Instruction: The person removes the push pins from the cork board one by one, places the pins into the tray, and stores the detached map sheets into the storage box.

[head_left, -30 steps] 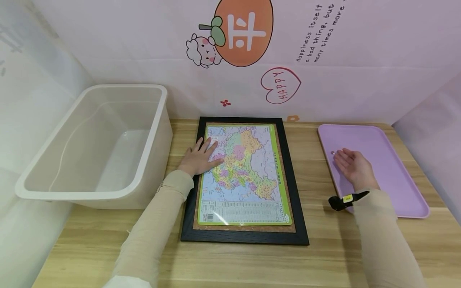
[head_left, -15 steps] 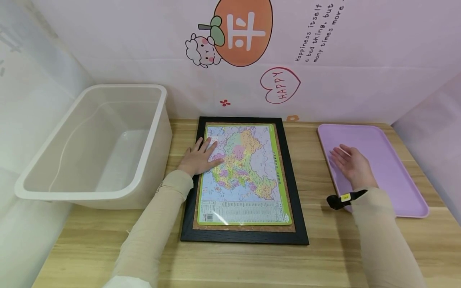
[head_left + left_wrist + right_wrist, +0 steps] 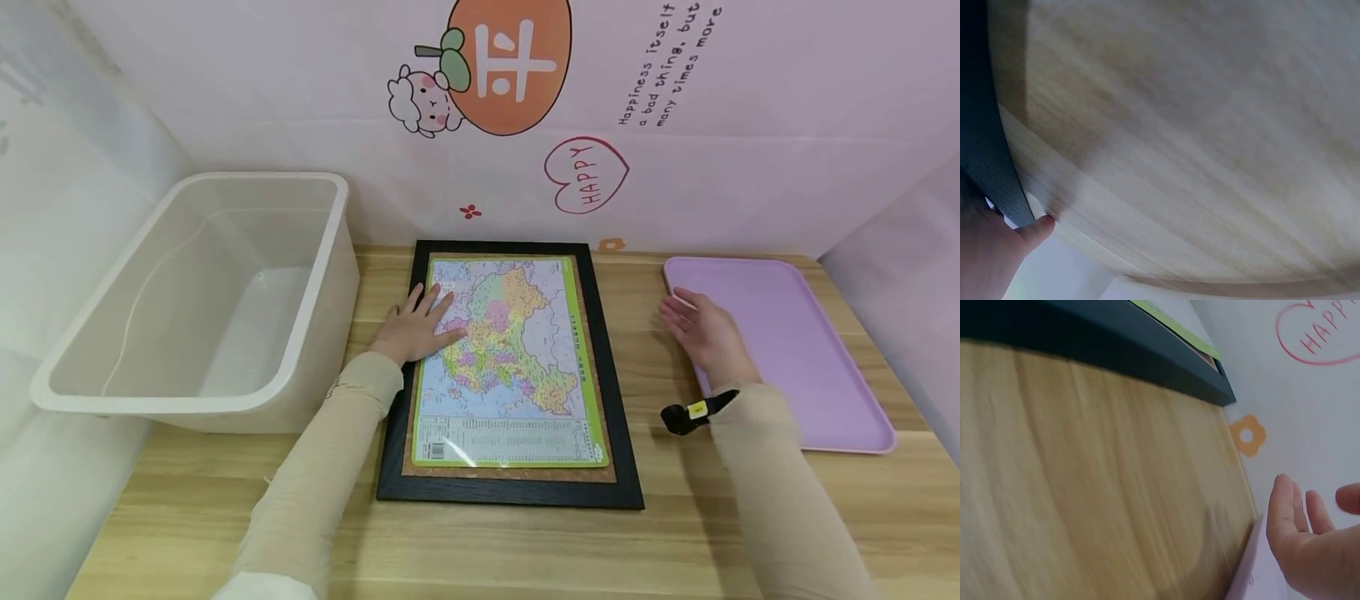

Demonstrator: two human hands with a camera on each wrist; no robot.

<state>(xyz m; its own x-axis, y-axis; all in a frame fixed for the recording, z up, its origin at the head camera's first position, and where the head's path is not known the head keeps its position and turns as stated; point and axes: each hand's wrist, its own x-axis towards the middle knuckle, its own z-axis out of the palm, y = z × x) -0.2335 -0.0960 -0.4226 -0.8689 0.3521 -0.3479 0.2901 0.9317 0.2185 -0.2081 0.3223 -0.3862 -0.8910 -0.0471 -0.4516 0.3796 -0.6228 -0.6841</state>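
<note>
Looks glossy on the map [image 3: 502, 358], rough on the cork board [image 3: 510, 475], matt and wood-grained on the frame [image 3: 510, 492], smooth plastic on tray [image 3: 795, 358] and tub [image 3: 172, 407].

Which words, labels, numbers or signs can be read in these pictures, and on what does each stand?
"HAPPY": red heart on the wall.
"Happiness itself / a bad thing, but / many times more": the wall.
"平", turned sideways: orange fruit drawing.
Map: side title and fine print too small to read.
Yellow label on black wrist strap: too small.
</note>
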